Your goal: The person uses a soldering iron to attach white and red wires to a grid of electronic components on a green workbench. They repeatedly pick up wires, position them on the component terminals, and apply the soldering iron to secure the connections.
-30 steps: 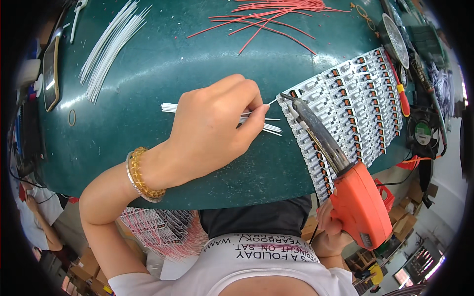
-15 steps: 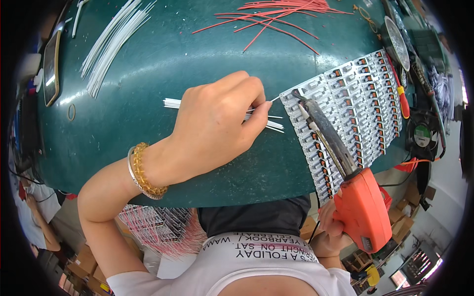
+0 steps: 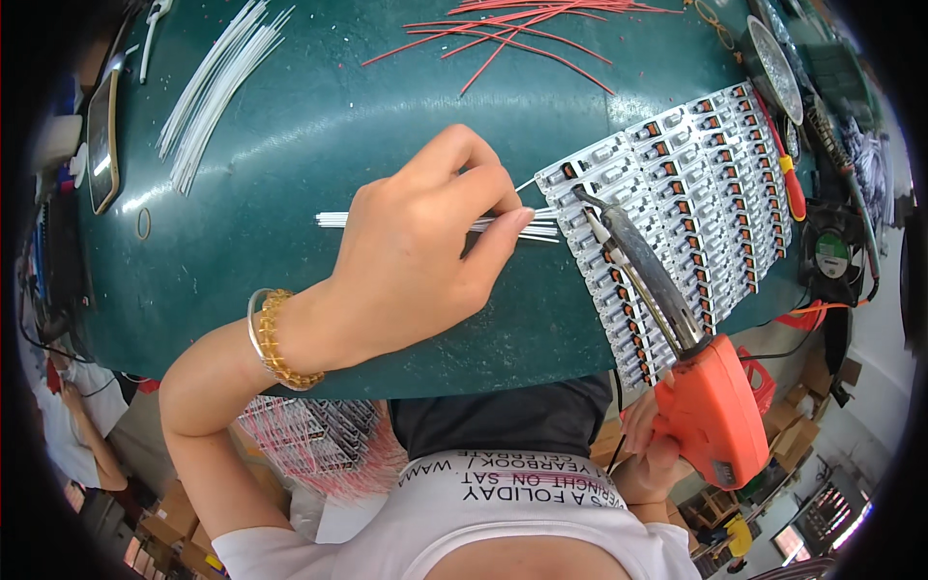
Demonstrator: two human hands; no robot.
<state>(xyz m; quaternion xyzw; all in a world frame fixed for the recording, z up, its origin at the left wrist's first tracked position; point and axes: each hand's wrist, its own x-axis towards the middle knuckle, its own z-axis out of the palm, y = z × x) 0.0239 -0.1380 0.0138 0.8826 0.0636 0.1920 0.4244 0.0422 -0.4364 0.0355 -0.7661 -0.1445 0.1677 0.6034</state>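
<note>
My left hand (image 3: 425, 237) is closed in a pinch over a bundle of thin white wires (image 3: 333, 220). Their ends stick out on both sides of the hand, and the thumb tip touches them on the right. One single white wire (image 3: 525, 184) runs from behind my index finger to the upper left corner of a sheet of small metal parts (image 3: 657, 174), set in rows with orange and black pieces. My right hand (image 3: 652, 445) grips the red handle of a soldering gun (image 3: 717, 411). Its dark tip lies over the sheet's left edge, close to the corner.
Loose white wires (image 3: 217, 97) lie at the far left, red wires (image 3: 522, 34) at the back. A phone (image 3: 102, 140) rests on the left edge. Along the right are a metal bowl (image 3: 773, 72), a red-yellow screwdriver (image 3: 793, 188) and a small fan (image 3: 831, 253). A person's arm shows at lower left.
My left fingertips have moved off the single wire and down onto the white bundle. That wire still reaches the sheet's corner. The soldering gun's tip stays near the same edge.
</note>
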